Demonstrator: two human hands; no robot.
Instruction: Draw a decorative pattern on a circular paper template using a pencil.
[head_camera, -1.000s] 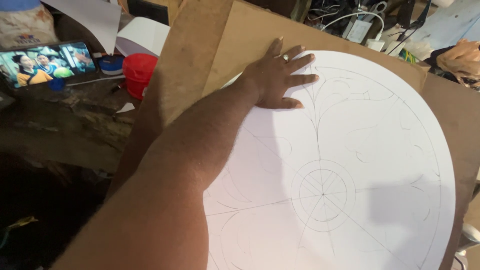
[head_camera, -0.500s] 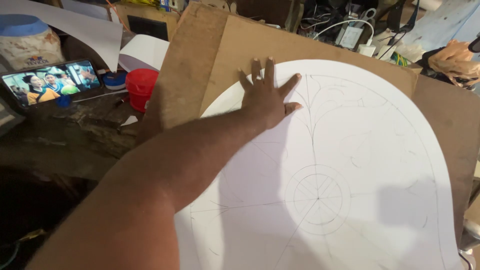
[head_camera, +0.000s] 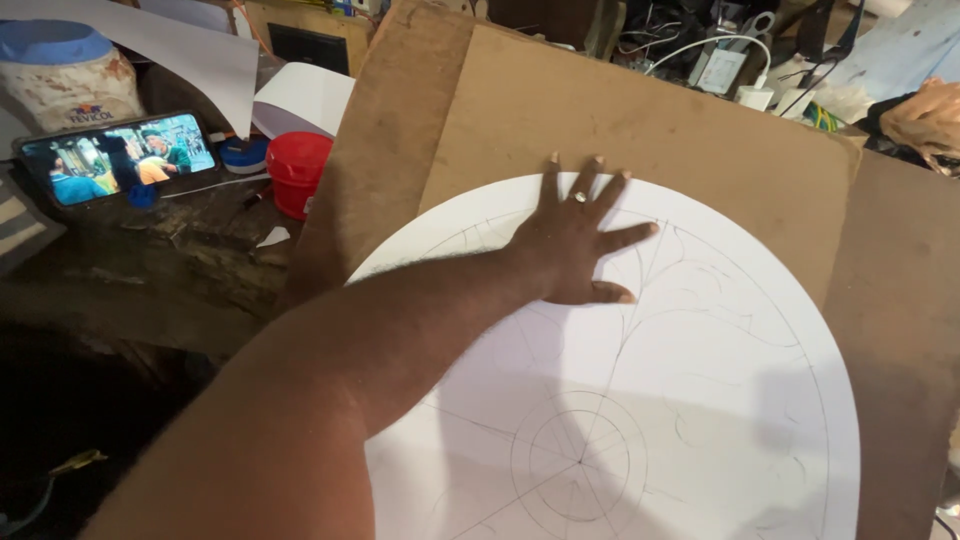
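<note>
Hand (head_camera: 578, 248), left, is laid flat at the upper middle of the frame, palm down on the round white sheet (head_camera: 700, 400). Fingers (head_camera: 551, 180) are spread wide apart, with nothing pinched or gripped between them; the thumb points toward the right of the frame. A ring (head_camera: 580, 197) is worn on one finger. The forearm is stretched in from the lower left corner. The right hand is not seen.

Sheet: circular, white, filling the centre and lower right of the frame, marked with faint pencil lines — concentric circles at lower centre, straight spokes and curved strokes running outward. The hand rests near its upper edge.

Board (head_camera: 640, 110): brown, flat, lying under the sheet and reaching to the upper and right edges of the frame.

Phone (head_camera: 118, 158): propped at the upper left, its screen lit with a moving picture.

Cup (head_camera: 297, 172): red, standing just right of the phone, beside the board's left edge.

Lid (head_camera: 243, 154): blue, small, between phone and cup.

Jar (head_camera: 66, 72): pale, with a blue cap, at the far upper left.

Cables (head_camera: 720, 50): tangled along the top edge.
</note>
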